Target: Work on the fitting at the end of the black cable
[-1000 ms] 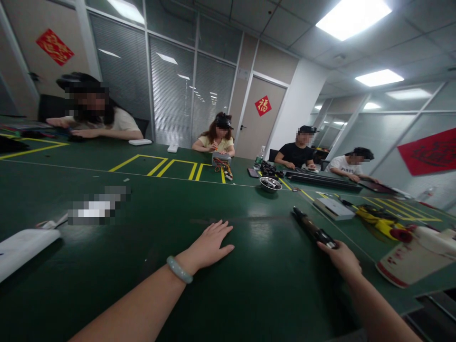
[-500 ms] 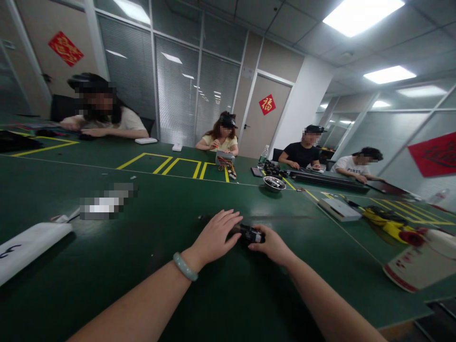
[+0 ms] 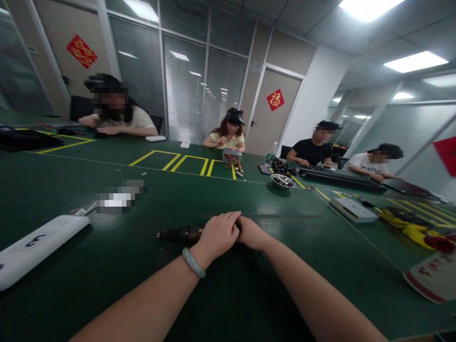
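A dark electric screwdriver point(image 3: 181, 234) lies sideways over the green table, its narrow tip pointing left. My left hand point(image 3: 218, 235), with a pale green bangle at the wrist, is wrapped over its body. At the tool's rear end, my right hand point(image 3: 252, 232) is closed, with its fingertips meeting those of my left hand. Both hands hide the back part of the screwdriver.
To the left are a white power strip point(image 3: 46, 244) marked 3 and a blurred-out item point(image 3: 119, 197). Ahead stands a metal bowl point(image 3: 283, 181) of small parts. A white box point(image 3: 353, 209), yellow cables point(image 3: 409, 225) and a white-red container point(image 3: 432, 278) lie right. Several people work opposite.
My left hand has gone from flat, stretched fingers to a closed grip. The screwdriver now sticks out farther left of it, and my right hand has come against my left. The view has swung slightly left.
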Tool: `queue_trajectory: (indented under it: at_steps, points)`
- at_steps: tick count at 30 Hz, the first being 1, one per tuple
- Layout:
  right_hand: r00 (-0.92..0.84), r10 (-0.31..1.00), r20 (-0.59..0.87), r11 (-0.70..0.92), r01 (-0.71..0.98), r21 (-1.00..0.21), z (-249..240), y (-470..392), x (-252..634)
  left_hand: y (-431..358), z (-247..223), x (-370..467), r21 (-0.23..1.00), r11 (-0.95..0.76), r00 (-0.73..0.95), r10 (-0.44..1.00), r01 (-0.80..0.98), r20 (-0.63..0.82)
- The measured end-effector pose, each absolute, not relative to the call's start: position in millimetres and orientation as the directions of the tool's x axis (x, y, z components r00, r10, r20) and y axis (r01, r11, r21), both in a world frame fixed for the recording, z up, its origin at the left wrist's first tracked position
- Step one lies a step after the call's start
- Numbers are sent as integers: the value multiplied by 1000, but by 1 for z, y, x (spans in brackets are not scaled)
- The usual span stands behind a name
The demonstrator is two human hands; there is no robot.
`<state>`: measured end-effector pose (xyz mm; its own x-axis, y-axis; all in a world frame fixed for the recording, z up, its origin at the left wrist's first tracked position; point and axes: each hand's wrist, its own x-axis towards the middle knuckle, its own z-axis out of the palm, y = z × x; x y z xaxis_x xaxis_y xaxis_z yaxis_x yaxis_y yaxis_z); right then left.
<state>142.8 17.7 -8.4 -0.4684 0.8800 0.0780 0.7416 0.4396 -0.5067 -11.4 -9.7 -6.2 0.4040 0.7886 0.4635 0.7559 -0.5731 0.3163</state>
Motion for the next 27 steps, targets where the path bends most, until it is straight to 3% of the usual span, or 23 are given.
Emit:
queue_trajectory:
  at_steps: [5, 9, 12, 17, 20, 27]
  points:
    - [-378, 922, 80, 382, 861, -336, 10, 0, 169, -11, -7, -11, 293, -595, 442, 778, 749, 447]
    - [-245, 966, -79, 218, 941, -257, 31, -21, 209, -11, -9, -10, 261, -617, 485, 764, 743, 424]
    - [-227, 937, -266, 179, 965, -191, 39, -39, 228, -9, -11, -10, 236, -621, 513, 765, 747, 390]
    - [-247, 924, -292, 221, 968, -120, 37, -53, 227, -9, -11, -7, 211, -619, 532, 769, 756, 354]
    - [-288, 899, -329, 228, 951, -210, 35, -47, 222, -12, -8, -6, 202, -627, 538, 761, 752, 361]
    - [-499, 795, -346, 198, 752, -629, 31, -16, 211, -6, -6, -11, 157, -622, 539, 758, 767, 368]
